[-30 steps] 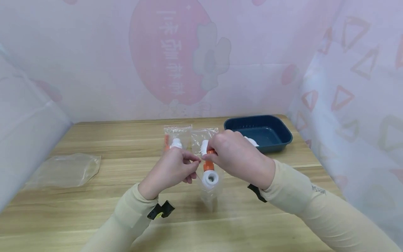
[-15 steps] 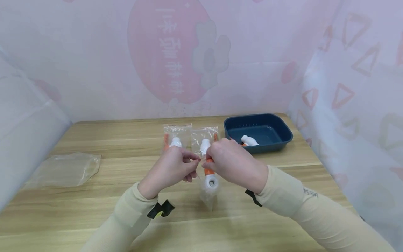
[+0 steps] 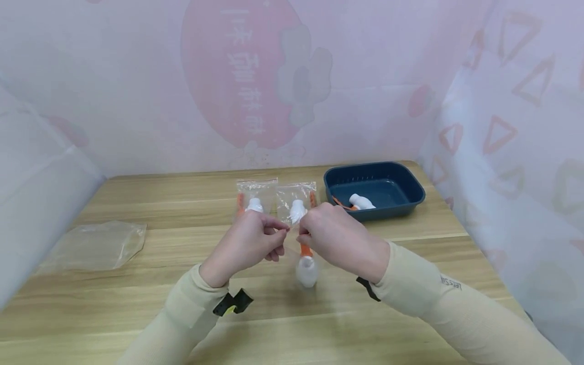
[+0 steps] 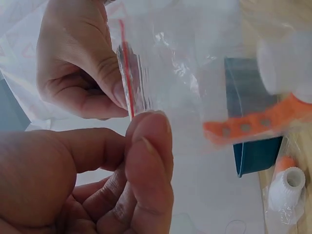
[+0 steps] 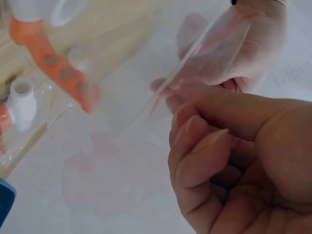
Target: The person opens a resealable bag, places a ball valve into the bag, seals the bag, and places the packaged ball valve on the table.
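Note:
Both hands hold the top edge of a clear zip bag [image 4: 183, 73] with a red seal line [image 4: 127, 73]. My left hand [image 3: 251, 241] pinches the edge between thumb and fingers. Close to its right, my right hand [image 3: 342, 238] also pinches the edge, fingers curled. Inside the bag hangs a white plastic fitting [image 3: 307, 274] with an orange strap [image 4: 243, 126] that has a row of holes. In the right wrist view my right hand's fingertips [image 5: 204, 156] lie near the seal, and the left hand shows partly through the film. My right hand covers some of the orange part in the head view.
Two filled zip bags lie behind the hands, a left one [image 3: 257, 187] and a right one [image 3: 292, 191]. A dark blue tray [image 3: 412, 203] at the back right holds a white and orange fitting [image 3: 362, 202]. A flat clear bag [image 3: 96, 246] lies at the left.
My right hand has shifted slightly left along the bag's edge, uncovering the fitting in the tray. The bagged fitting has swung and hangs a little lower. My left hand has barely moved.

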Demonstrator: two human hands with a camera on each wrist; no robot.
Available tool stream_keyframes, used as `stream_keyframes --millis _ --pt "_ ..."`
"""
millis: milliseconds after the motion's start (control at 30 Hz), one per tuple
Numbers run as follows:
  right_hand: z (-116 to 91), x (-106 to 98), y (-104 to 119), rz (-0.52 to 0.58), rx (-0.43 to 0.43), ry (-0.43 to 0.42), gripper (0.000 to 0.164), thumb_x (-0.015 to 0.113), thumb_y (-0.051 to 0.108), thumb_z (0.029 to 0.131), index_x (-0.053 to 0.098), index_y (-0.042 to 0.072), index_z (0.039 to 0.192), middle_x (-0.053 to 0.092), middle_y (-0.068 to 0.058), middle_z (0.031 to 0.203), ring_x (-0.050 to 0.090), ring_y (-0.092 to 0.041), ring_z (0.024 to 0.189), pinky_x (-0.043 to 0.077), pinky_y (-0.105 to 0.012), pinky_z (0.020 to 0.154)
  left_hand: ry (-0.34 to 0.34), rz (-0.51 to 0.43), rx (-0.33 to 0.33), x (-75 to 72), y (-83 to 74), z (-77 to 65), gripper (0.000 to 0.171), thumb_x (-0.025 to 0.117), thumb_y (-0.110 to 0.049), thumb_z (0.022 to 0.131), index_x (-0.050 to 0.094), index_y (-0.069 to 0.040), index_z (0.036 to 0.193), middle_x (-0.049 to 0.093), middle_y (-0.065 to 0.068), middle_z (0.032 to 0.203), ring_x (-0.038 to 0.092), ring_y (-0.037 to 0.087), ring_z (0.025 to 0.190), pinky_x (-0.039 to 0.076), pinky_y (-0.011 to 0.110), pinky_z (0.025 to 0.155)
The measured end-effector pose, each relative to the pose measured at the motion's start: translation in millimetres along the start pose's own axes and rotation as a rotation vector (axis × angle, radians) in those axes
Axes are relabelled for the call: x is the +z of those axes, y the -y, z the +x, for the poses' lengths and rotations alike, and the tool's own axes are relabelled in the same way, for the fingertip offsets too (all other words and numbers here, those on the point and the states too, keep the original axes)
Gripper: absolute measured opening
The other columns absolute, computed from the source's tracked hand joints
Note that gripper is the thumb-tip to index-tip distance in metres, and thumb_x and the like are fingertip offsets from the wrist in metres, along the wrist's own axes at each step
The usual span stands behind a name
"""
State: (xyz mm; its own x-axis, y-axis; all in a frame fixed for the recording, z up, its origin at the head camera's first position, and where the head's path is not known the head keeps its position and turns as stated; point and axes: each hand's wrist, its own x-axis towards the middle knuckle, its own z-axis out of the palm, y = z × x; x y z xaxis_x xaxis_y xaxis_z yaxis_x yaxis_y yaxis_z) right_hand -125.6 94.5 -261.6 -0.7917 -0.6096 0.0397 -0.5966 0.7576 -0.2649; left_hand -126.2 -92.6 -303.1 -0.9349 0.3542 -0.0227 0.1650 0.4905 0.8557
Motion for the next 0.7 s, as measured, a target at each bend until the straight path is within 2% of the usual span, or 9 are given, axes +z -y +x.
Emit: stream_keyframes --millis 133,267,400,500,633,700 --pt "-10.2 -0.1 1.6 0.016 -0.033 -0.052 0.023 0.072 0.011 0.091 0.068 0.015 0.069 0.049 0.009 0.056 0.044 -0.006 0.050 0.038 -0.021 0.049 -0.007 -0.017 0.000 0.5 0.6 -0.7 0.013 0.062 0.000 0.093 0.073 0.003 0.099 0.066 0.005 0.061 0.065 0.016 0.054 0.057 0.030 0.054" --pt "-24.7 6.3 7.1 0.032 -0.044 -0.144 0.014 0.074 0.016 0.090 0.071 0.013 0.076 0.058 0.009 0.062 0.047 -0.004 0.051 0.040 -0.019 0.049 -0.008 -0.021 0.001 0.0 1.2 -1.0 0.013 0.062 0.000 0.093 0.073 0.004 0.100 0.066 0.003 0.061 0.065 0.016 0.054 0.057 0.030 0.055" --pt "-36.4 18.3 12.4 0.013 -0.045 -0.230 0.020 0.078 0.025 0.087 0.070 0.011 0.076 0.058 0.007 0.059 0.047 -0.005 0.049 0.038 -0.020 0.044 -0.009 -0.025 0.006 -0.6 2.1 -1.2 0.013 0.062 -0.001 0.093 0.072 0.003 0.100 0.066 0.003 0.061 0.065 0.016 0.054 0.057 0.030 0.055" --pt "-40.8 28.8 14.8 0.005 -0.037 -0.252 0.020 0.079 0.027 0.086 0.072 0.011 0.077 0.059 0.007 0.058 0.049 -0.005 0.049 0.039 -0.021 0.044 -0.011 -0.030 -0.003 -0.8 2.6 -1.6 0.014 0.062 -0.002 0.093 0.072 0.003 0.101 0.066 0.003 0.060 0.065 0.017 0.054 0.057 0.030 0.055" --pt "-44.2 40.5 13.8 -0.009 -0.031 -0.295 0.013 0.081 0.023 0.084 0.076 0.012 0.082 0.065 0.006 0.065 0.055 -0.006 0.053 0.043 -0.021 0.047 -0.034 0.020 -0.009 -1.9 4.5 -0.8 0.016 0.062 -0.014 0.097 0.074 -0.003 0.101 0.066 0.002 0.062 0.064 0.018 0.053 0.055 0.031 0.054" --pt "-45.7 43.8 12.1 -0.003 -0.028 -0.322 0.011 0.082 0.020 0.083 0.075 0.012 0.080 0.065 0.006 0.065 0.054 -0.006 0.053 0.044 -0.021 0.049 -0.062 0.061 0.011 -3.2 8.3 2.1 0.021 0.061 -0.023 0.100 0.074 -0.007 0.101 0.067 0.001 0.067 0.064 0.019 0.056 0.054 0.032 0.055"
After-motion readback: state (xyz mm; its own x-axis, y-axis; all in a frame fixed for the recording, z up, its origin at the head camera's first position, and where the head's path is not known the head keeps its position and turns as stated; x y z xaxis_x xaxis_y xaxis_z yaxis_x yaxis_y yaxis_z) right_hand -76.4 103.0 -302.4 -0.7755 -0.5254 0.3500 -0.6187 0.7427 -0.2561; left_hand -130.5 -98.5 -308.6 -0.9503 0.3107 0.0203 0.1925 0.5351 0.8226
